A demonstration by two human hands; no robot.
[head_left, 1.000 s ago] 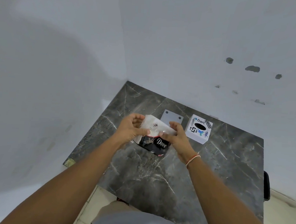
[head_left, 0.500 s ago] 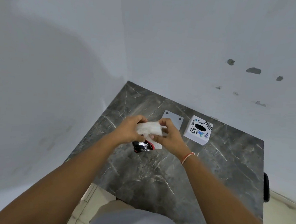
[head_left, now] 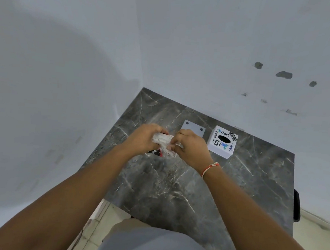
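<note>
Marble table [head_left: 176,185]: wrapper [head_left: 162,139] between both hands [head_left: 143,138] [head_left: 192,148]

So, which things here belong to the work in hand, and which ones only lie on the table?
In hand: Dove wrapper, gripped by the left hand and the right hand together.
Lying about: white box with stickers; grey plate with two holes; both on the marble table.
</note>
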